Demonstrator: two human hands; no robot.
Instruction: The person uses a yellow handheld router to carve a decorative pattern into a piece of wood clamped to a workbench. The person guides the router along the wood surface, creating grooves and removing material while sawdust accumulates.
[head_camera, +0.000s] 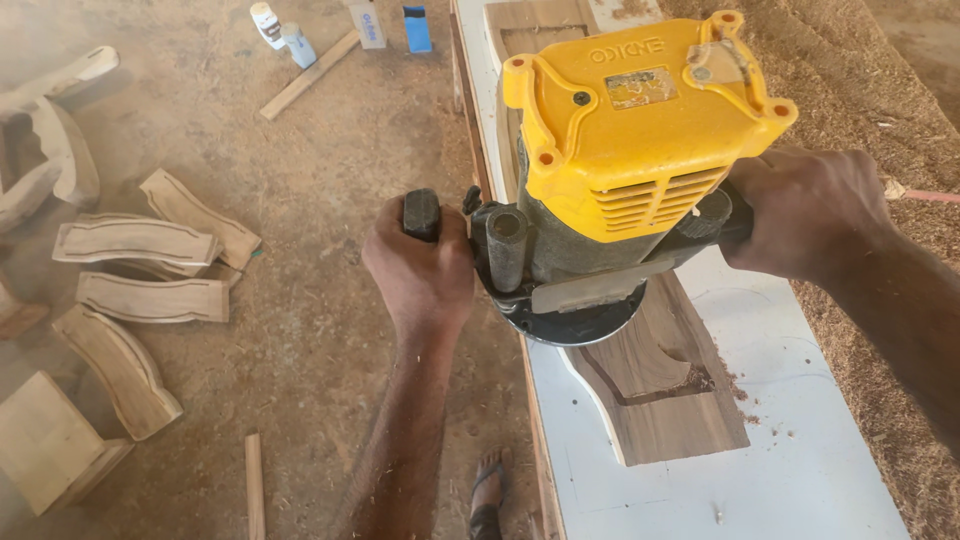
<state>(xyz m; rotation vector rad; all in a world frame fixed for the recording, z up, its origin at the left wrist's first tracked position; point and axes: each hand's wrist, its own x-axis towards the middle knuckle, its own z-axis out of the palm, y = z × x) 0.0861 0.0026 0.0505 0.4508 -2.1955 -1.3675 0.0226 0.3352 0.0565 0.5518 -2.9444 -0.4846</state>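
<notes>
Router (610, 170) handles wrapped by fingers of left hand (420, 270), right hand (800, 215).

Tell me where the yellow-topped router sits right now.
Head view, centre: the router stands on the wooden panel atop the white bench, gripped by both hands.

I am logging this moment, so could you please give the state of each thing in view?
Router: upright on the board, gripped by both handles.
Wooden board: flat on the white bench, groove partly cut.
Left hand: closed on a handle.
Right hand: closed on a handle.
</notes>
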